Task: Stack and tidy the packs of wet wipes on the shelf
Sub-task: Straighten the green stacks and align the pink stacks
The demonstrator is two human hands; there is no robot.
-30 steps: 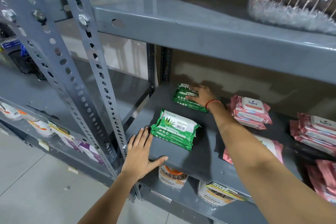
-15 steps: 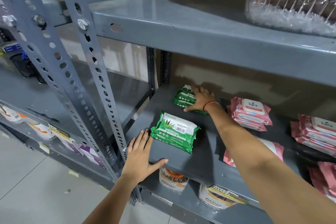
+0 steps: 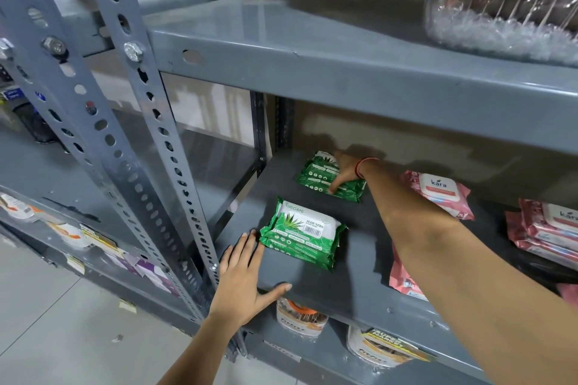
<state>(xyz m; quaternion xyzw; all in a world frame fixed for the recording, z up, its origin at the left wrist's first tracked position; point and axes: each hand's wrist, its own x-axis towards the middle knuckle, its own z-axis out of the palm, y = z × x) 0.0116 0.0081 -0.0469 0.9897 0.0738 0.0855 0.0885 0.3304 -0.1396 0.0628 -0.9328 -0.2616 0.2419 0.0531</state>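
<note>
Two stacks of green aloe-vera wet wipes lie on the grey middle shelf [image 3: 312,284]. The front green stack [image 3: 301,234] sits near the shelf's left front corner. My left hand [image 3: 244,275] rests flat and open on the shelf edge, with its fingertips beside that stack's left corner. The rear green stack [image 3: 322,175] lies deeper in, by the back post. My right hand [image 3: 344,172] is on top of it, fingers curled over its front edge. Pink "kara" wipes [image 3: 438,194] lie to the right. Another pink pack [image 3: 403,278] is partly hidden behind my right forearm.
A further pink stack [image 3: 550,231] lies at the far right. The upper shelf [image 3: 344,72] hangs low overhead and bears a plastic-wrapped bundle [image 3: 500,19]. A perforated upright [image 3: 150,141] stands left of my left hand. Jars [image 3: 300,319] stand on the shelf below.
My right hand went from lying flat on the rear green stack to curling over its front edge, and the stack has turned a little. My left hand has barely moved.
</note>
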